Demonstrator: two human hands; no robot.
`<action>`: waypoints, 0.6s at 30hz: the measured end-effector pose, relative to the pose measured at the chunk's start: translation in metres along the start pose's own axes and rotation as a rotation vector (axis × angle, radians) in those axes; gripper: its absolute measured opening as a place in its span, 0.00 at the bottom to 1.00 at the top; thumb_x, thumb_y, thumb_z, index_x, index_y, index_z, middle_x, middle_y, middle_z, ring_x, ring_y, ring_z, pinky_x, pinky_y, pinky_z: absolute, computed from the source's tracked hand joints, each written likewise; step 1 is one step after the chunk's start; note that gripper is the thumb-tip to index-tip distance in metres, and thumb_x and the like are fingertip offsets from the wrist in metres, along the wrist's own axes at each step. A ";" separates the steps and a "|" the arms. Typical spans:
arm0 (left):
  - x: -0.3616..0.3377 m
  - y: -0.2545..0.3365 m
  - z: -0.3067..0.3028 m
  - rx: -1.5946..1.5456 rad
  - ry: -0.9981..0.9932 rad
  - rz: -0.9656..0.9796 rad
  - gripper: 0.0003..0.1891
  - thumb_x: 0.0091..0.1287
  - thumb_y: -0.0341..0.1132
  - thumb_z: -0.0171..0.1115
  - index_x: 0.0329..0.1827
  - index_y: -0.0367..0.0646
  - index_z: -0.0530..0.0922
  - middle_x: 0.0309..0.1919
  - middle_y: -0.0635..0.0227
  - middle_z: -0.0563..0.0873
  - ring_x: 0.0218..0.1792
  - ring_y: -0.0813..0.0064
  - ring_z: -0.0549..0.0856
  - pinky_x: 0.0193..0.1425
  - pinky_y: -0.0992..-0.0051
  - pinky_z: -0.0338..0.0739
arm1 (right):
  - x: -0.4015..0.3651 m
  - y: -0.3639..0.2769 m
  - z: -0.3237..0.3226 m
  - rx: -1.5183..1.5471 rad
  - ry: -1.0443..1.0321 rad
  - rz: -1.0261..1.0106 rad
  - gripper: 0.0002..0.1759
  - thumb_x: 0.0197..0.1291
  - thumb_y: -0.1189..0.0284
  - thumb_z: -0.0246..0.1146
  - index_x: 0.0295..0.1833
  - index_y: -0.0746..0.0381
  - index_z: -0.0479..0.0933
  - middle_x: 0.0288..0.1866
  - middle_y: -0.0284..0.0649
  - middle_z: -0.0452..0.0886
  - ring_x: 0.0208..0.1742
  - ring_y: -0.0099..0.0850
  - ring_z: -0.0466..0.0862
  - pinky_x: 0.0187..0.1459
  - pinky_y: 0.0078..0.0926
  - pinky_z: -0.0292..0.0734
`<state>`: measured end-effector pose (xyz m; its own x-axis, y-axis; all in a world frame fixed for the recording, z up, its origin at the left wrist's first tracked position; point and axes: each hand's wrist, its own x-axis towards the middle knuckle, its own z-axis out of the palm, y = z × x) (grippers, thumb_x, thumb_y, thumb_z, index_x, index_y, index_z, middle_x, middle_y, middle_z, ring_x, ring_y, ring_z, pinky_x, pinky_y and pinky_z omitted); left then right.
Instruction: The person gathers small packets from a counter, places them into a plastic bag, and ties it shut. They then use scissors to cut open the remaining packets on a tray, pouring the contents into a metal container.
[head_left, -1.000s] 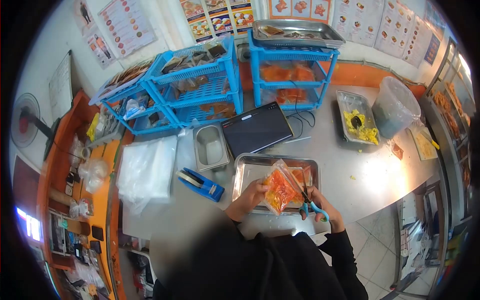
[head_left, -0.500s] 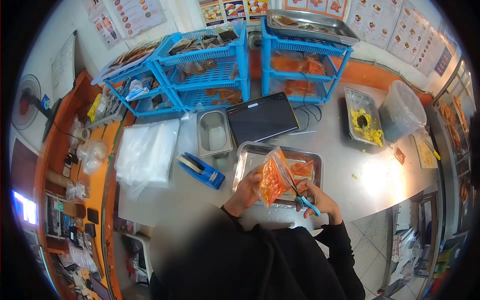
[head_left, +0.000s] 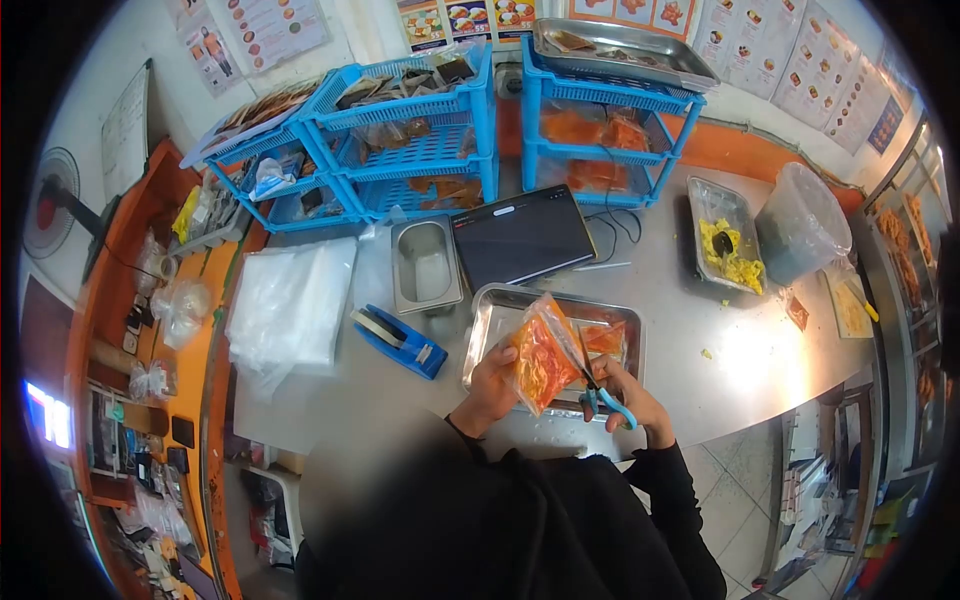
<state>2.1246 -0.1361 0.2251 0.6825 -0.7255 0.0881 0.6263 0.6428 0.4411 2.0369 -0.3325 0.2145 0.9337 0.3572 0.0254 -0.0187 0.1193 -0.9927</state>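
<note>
Left hand is curled around the edge of a clear bag of orange food, holding it up tilted over the metal tray on the counter. Right hand is closed on blue-handled scissors, blades pointing up at the bag's right side. Both forearms are bent in close to the body. A tape dispenser sits left of the tray.
</note>
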 end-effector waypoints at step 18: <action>0.022 0.052 0.010 1.255 -0.341 -0.003 0.15 0.45 0.28 0.64 0.38 0.42 0.76 0.37 0.65 0.80 0.52 0.68 0.70 0.58 0.69 0.59 | 0.004 -0.035 -0.009 0.300 -0.341 0.063 0.47 0.22 0.49 0.70 0.47 0.60 0.55 0.22 0.40 0.74 0.25 0.25 0.75 0.26 0.14 0.64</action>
<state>2.1687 -0.1211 0.2585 0.4360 -0.8714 0.2248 -0.2761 0.1082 0.9550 2.0445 -0.3434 0.2485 0.7576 0.6506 0.0532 -0.2214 0.3328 -0.9167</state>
